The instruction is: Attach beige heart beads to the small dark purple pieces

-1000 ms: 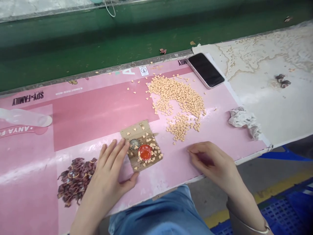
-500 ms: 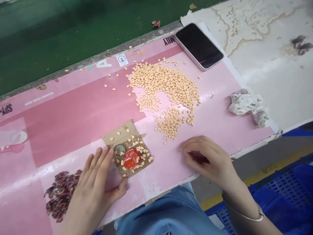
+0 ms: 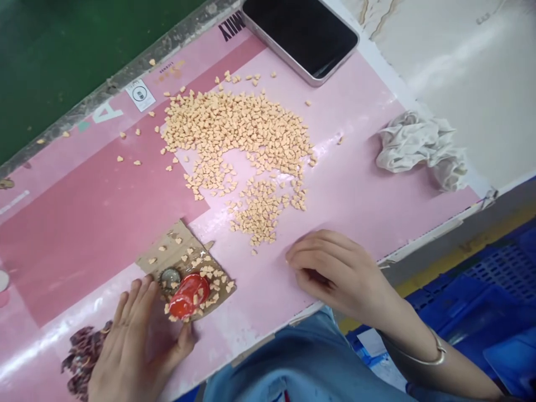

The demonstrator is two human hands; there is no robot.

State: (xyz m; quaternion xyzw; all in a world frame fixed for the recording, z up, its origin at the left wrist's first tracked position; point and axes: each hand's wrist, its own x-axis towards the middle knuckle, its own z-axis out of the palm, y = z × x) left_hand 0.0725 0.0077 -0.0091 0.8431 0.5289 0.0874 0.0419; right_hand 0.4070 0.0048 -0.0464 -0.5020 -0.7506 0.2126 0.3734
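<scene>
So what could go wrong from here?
Two risks, I'd say. The peach heart-shaped pieces lie loose on the pink board, so a stray sweep of the right hand could scatter them. The cardboard scrap looks unfixed under the red cap, with the left hand at its edge; a nudge might slide it and spill the pieces on it.

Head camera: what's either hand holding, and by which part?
Nothing clearly held: the left hand lies at the cardboard edge; the right hand curls, showing nothing.
</scene>
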